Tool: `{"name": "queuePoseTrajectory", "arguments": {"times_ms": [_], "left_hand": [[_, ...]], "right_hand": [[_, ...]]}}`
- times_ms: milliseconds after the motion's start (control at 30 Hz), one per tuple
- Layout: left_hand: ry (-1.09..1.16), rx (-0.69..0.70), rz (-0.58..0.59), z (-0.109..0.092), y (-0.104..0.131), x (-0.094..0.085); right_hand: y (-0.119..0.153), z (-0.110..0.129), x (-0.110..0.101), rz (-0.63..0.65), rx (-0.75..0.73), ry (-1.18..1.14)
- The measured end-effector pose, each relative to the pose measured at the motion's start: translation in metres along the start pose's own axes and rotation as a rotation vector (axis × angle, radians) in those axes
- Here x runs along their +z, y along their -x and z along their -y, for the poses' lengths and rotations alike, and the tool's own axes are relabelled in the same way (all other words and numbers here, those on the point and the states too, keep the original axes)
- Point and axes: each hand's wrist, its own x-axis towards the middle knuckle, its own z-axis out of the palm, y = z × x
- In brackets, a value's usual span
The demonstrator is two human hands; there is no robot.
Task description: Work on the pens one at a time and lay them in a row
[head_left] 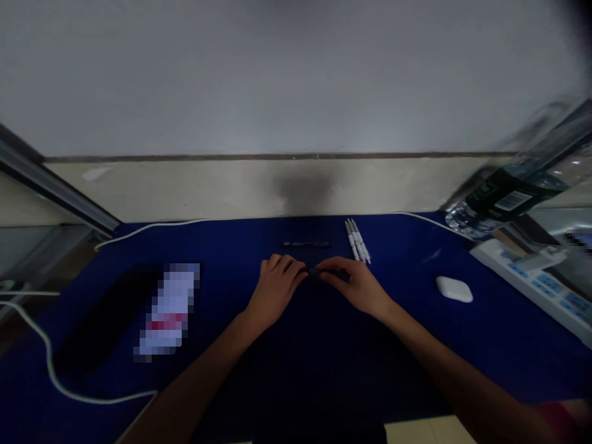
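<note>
Over the middle of the blue tabletop [319, 370], my left hand [276, 283] and my right hand [356, 287] face each other. Both are closed in a pinch at either end of a thin dark pen-like object [313, 271]. Only its short middle part shows between the fingertips, so its exact kind is unclear. Just behind the hands, a dark pen [308, 245] lies sideways on the table. Beyond my right hand, several white pens [357, 242] with grey tips lie side by side.
A white earbud case [454, 289] and a white power strip [531, 287] are at the right, near a plastic bottle [504, 196]. On the left lie a phone with a blurred screen [169, 308] and a white cable [92, 401]. A wall [222, 188] closes off the back.
</note>
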Motion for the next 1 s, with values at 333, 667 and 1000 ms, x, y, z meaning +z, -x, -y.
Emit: {"name": "queuePoseTrajectory", "arguments": {"times_ms": [333, 667, 1000], "left_hand": [[-0.046, 0.088, -0.012, -0.0006, 0.0, -0.0003], [0.014, 0.043, 0.008, -0.0006, -0.0002, -0.0029], [0.012, 0.031, 0.014, 0.0012, 0.001, 0.0001]], "right_hand": [[0.0006, -0.001, 0.0048, 0.08, -0.029, -0.004], [0.0003, 0.0004, 0.0043, 0.013, -0.023, 0.127], [0.0007, 0.0005, 0.0057, 0.02, -0.041, 0.15]]}}
